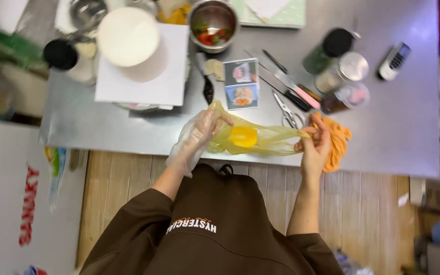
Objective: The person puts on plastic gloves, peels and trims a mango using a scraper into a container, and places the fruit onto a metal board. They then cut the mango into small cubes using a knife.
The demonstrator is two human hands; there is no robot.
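A steel worktable carries a white frosted cake on a white board, a bowl of cut fruit, jars, knives and scissors. Over its near edge hangs a yellow piping bag, a lump of yellow cream inside: soft, limp, likely slippery, best gripped at either end. The gloved left hand closes round the bag's wide end; the bare right hand pinches its narrow tip beside an orange cloth
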